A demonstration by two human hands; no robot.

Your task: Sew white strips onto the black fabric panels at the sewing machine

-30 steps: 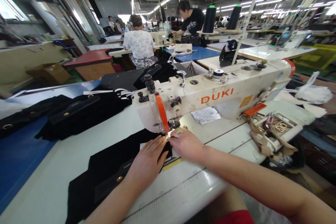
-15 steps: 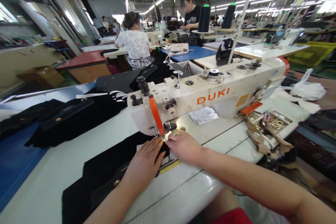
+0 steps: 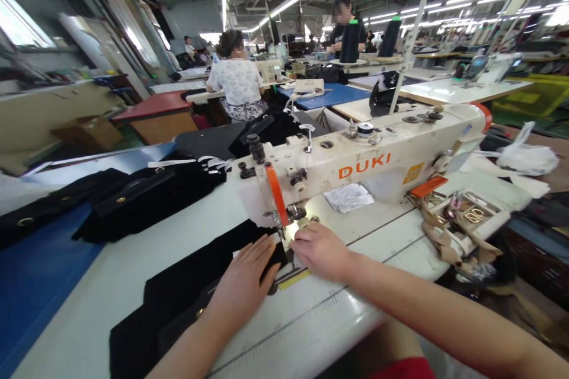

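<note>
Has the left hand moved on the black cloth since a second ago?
Yes, slightly. The left hand lies a little further back from the sewing machine's needle, flat on the black cloth.

I see a heap of black fabric pieces with brass eyelets (image 3: 146, 195) at far left on the white table (image 3: 89, 308), folded white paper slips (image 3: 349, 196) behind the machine, and a tray of metal buckles (image 3: 466, 213) at right.

DUKI in orange capitals on the arm of my white sewing machine (image 3: 377, 157), a small yellow sticker (image 3: 414, 173) right of it, its print too small for me to read
</note>
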